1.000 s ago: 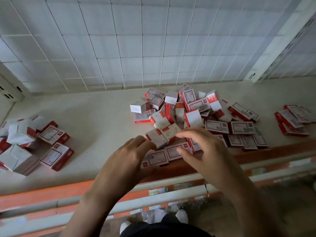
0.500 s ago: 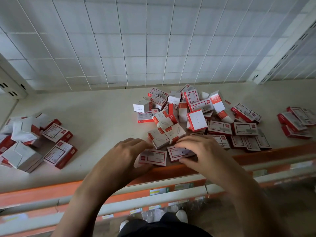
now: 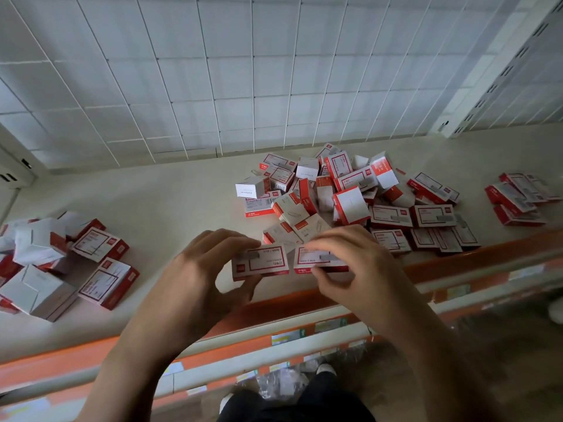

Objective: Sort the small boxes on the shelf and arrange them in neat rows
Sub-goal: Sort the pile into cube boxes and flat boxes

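At the front edge of the shelf point(image 3: 170, 208), near its middle, the left hand point(image 3: 195, 278) pinches a red-and-white box point(image 3: 265, 264) between thumb and fingers. The right hand point(image 3: 359, 269) grips a second box point(image 3: 310, 258) just beside it, both label-up. Behind them sits a jumbled heap of boxes point(image 3: 344, 190). A left cluster point(image 3: 61, 260) and a right cluster point(image 3: 518, 196) lie toward the side edges. A white grid panel point(image 3: 213, 86) stands along the back edge.
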Available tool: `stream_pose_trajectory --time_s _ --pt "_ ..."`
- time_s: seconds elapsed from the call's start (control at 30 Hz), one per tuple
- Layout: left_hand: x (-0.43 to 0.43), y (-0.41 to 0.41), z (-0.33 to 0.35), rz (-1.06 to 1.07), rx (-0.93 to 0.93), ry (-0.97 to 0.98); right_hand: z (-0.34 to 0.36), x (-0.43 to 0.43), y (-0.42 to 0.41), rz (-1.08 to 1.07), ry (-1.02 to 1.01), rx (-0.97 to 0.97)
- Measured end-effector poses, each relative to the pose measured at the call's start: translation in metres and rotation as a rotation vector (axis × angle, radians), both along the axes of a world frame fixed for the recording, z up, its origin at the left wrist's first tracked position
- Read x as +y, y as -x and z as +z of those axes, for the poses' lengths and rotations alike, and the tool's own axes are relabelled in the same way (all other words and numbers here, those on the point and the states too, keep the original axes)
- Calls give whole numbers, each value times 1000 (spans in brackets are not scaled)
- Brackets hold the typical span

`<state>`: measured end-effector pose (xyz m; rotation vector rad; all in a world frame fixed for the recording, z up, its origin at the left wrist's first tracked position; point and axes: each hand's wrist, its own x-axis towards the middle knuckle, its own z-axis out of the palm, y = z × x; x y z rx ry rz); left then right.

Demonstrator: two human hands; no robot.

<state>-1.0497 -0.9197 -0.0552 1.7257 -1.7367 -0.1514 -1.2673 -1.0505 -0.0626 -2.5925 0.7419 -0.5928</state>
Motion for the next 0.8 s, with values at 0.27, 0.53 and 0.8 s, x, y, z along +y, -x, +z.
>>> stream_pose_trajectory --time_s 0.27,0.53,0.8 --pt "-38 42 12 25 5 41 8 -40 42 -8 101 -183" --pt "-132 143 28 -84 24 54 9 -124 144 -157 131 -241" --pt "-218 238 21 -191 -27 35 2 -192 246 -458 90 -334"
